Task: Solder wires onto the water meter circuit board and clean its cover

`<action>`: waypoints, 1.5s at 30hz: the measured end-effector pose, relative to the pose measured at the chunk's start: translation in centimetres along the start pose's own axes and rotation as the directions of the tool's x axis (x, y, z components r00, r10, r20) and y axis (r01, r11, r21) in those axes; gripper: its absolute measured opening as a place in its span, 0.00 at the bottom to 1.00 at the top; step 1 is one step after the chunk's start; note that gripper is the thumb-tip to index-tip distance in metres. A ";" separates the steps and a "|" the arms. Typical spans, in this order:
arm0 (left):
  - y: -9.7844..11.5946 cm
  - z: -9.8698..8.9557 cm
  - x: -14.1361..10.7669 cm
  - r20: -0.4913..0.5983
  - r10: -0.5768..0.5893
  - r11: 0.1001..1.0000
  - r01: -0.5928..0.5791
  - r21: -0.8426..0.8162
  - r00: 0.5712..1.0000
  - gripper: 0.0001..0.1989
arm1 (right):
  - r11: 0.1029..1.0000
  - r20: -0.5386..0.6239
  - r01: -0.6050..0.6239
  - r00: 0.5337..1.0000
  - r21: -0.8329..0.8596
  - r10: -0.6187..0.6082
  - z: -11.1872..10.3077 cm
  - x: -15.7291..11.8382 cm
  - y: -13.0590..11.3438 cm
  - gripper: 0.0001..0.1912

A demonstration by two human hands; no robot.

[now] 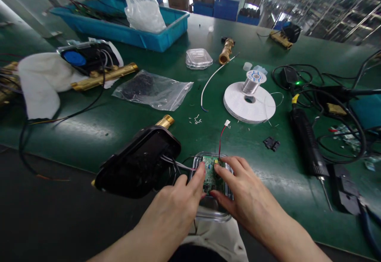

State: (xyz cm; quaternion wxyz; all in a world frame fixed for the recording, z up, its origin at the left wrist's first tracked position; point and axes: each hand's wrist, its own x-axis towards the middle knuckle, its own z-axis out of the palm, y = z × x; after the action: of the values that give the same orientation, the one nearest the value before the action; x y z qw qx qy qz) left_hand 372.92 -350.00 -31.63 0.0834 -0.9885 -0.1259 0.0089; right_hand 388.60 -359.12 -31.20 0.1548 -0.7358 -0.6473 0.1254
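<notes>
A green circuit board (210, 178) lies in a clear plastic case (212, 214) at the table's front edge. My left hand (181, 198) presses its index finger along the board's left side, its other fingers curled. From the right, my right hand (241, 178) holds the board between thumb and fingers, fingertips near its top edge. A red and black wire with a white plug (227, 123) runs up from the board. Grey wires link it to a black meter housing (139, 159) on a brass pipe fitting (165, 122), left of my hands.
An electric screwdriver (308, 143) and pliers (367, 218) lie at right. A white reel (232, 103) carries a solder spool (253, 80). Farther back are a zip bag (154, 89), clear covers (199, 58), a brass fitting (226, 52) and a blue bin (166, 40).
</notes>
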 end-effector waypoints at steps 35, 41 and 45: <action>-0.4 0.1 -0.7 0.242 0.077 0.993 -0.053 -0.105 0.967 0.37 | 0.996 0.053 -0.084 0.995 -0.013 0.084 -1.0 -0.4 -1.6 0.22; -0.5 0.7 -1.1 0.144 0.063 0.985 -0.039 -0.167 0.988 0.33 | 0.918 -0.154 -0.363 0.928 -0.163 0.339 -5.5 0.0 3.3 0.14; -0.6 1.4 -1.5 0.058 0.029 0.972 -0.014 -0.235 0.998 0.29 | 0.575 -0.403 -0.772 0.634 -0.272 0.661 -7.6 -0.2 10.0 0.17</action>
State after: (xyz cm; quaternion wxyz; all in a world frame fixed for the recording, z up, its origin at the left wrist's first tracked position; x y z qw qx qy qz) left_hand 371.30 -349.56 -32.91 -0.0377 -0.9920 -0.1179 0.0251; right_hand 400.62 -361.00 -28.15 0.0102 -0.9595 -0.2749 -0.0611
